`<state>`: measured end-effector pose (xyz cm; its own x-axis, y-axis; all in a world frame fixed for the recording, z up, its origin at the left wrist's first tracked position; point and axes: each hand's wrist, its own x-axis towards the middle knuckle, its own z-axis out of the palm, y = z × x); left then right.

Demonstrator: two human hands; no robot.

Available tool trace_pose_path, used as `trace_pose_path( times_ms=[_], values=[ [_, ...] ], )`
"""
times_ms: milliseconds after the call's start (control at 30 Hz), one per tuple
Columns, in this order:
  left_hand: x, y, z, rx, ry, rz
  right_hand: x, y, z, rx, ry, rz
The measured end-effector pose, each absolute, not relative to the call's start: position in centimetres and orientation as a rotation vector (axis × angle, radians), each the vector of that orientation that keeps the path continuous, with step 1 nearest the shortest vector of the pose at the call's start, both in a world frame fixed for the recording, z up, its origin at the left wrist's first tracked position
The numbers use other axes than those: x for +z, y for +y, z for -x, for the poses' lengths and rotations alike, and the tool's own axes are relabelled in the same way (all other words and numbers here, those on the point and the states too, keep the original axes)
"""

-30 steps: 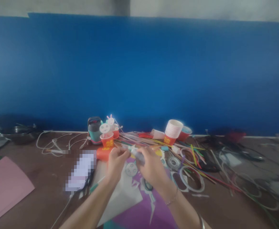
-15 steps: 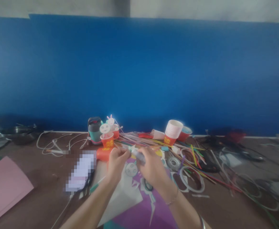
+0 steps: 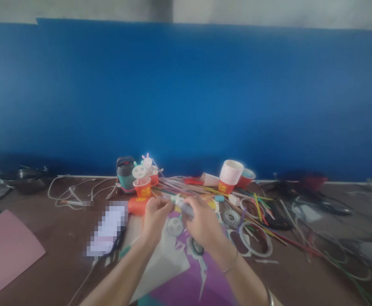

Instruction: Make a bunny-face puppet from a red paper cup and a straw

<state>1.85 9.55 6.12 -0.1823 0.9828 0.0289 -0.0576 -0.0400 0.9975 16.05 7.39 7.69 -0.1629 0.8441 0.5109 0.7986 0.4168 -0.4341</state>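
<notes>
Both hands meet over the middle of the desk. My left hand point(image 3: 156, 216) pinches something small and pale at its fingertips, too blurred to name. In my right hand point(image 3: 201, 221) is a grey-white tube point(image 3: 186, 208), its tip pointing toward the left fingertips. Just below them a round paper bunny face point(image 3: 175, 226) lies on the sheets. White paper point(image 3: 163, 270) and purple paper point(image 3: 213, 282) spread under my wrists. A red paper cup point(image 3: 138, 206) lies on its side beside my left hand.
Upright cups with bunny faces point(image 3: 139, 171) and a teal-black container point(image 3: 125, 174) stand behind left. Stacked cups point(image 3: 230, 174), coloured strips, a tape roll point(image 3: 231, 217) and white rings are right. A phone point(image 3: 108, 229) and pink paper point(image 3: 9, 255) lie left.
</notes>
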Motion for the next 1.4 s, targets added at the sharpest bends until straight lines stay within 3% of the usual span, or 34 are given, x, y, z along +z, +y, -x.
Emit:
trace_pose_path(
  times_ms=[233,533,1400],
  values=[
    [5.8,9.9,-1.3,1.386,1.283,-1.078,8.0,8.8,-18.1,0.202,-1.741,1.374],
    [5.9,9.9,-1.4,1.377,1.267,-1.009,4.2,13.4,-27.1,0.201,-1.411,1.84],
    [6.4,9.5,-1.8,1.35,1.2,-1.034,0.8,14.3,-29.2,0.125,-1.384,2.013]
  ],
)
